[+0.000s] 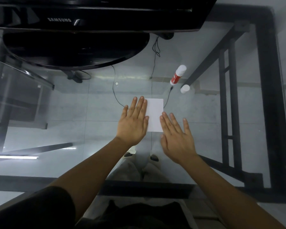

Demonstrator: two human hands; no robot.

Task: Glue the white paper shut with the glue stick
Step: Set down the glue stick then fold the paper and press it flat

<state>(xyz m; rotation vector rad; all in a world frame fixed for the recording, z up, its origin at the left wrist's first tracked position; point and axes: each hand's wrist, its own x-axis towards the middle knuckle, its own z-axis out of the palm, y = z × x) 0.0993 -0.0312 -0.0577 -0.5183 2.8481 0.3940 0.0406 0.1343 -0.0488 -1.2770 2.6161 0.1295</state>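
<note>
A folded white paper (154, 114) lies flat on the glass table in the middle of the head view. My left hand (133, 123) lies palm down with fingers spread, covering the paper's left edge. My right hand (177, 138) is flat and open too, its fingertips touching the paper's lower right edge. Neither hand holds anything. The red and white glue stick (177, 75) lies on its side beyond the paper to the right. Its white cap (185, 88) sits separately just below it.
A black Samsung monitor (96, 15) on a round black base (76, 50) stands at the far left. Thin black cables (114, 90) run under the glass. The table's black frame (267, 96) borders the right side and the near edge.
</note>
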